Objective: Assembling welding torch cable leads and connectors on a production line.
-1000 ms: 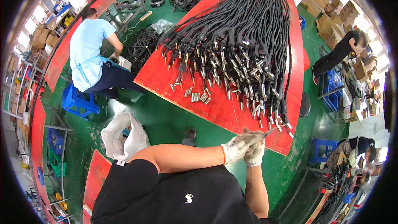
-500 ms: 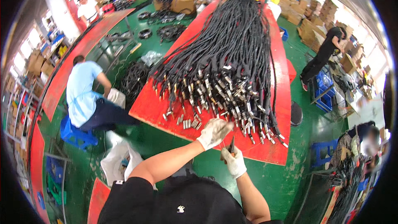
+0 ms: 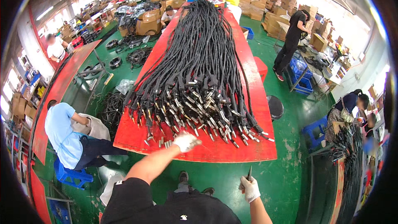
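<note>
My left hand, in a white glove, is above the front edge of the red table, beside the metal connector ends. Its fingers are smeared by motion, so what it holds, if anything, cannot be made out. My right hand, also gloved, is off the table at the lower right, closed around a dark pointed hand tool with its tip upward. A large bundle of black cables covers the table lengthwise. Their silvery connectors point towards me. Several loose metal sleeves lie by my left hand.
On the left a person in light blue sits on a blue stool. A round black stool stands right of the table. Coiled cables lie on the green floor. Another person in black stands at the far right.
My hands have moved apart: the left one stays by the connectors, while the right has gone down and right with the tool. The head view has shifted, showing more of the room.
</note>
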### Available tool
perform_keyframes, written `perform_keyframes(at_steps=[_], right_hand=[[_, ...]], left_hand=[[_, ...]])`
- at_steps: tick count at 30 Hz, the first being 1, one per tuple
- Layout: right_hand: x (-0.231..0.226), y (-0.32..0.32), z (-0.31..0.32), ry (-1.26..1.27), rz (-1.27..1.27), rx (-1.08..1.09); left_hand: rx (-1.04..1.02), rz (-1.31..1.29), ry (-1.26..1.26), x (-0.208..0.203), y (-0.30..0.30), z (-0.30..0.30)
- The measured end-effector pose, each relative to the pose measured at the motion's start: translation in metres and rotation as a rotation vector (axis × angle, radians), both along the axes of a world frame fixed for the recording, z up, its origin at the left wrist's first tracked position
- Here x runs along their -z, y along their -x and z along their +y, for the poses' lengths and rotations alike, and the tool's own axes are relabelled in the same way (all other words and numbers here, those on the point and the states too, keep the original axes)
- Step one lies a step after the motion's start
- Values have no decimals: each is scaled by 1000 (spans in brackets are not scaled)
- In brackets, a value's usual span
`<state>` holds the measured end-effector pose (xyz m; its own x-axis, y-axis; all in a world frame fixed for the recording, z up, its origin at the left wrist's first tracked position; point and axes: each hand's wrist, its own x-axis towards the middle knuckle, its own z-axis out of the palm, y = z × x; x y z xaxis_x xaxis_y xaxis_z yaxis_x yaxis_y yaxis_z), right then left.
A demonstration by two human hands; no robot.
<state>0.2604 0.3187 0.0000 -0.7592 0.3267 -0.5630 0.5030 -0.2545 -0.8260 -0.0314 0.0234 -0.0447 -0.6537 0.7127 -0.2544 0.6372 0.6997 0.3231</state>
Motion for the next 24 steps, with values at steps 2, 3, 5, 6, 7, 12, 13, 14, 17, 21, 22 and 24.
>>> perform_keyframes(at_steps=[2, 3, 5, 6, 7, 12, 13, 14, 17, 21, 22, 24], right_hand=[[2, -7, 7, 5, -24, 41], [8, -16, 14, 1, -73, 126], [33, -46, 33, 90, -40, 235], [27, -37, 22, 81, -42, 198], [35, -54, 28, 55, -74, 266], [69, -45, 19, 333, 166, 465], [65, -42, 17, 355, 176, 445], [60, -39, 16, 374, 187, 430], [41, -21, 12, 459, 193, 370], [50, -9, 15, 613, 169, 307], [53, -6, 16, 612, 173, 296], [72, -20, 32, 695, 385, 511]], left_hand=[[-174, -681, -766, 76, -39, 10], [-294, -1172, -958, 103, -57, 39], [2, -500, -357, 53, -136, 118], [-35, -365, -669, 141, -174, 141], [27, -392, -721, 97, -223, 174], [-247, -830, -410, 51, -233, 212], [-324, -978, -428, 45, -227, 208], [-266, -978, -433, 49, -226, 209], [-98, -908, -570, 77, -220, 203], [-197, -1315, -1070, 117, -229, 189], [-198, -1305, -1078, 123, -222, 184], [302, -566, -553, 78, -204, 160]])
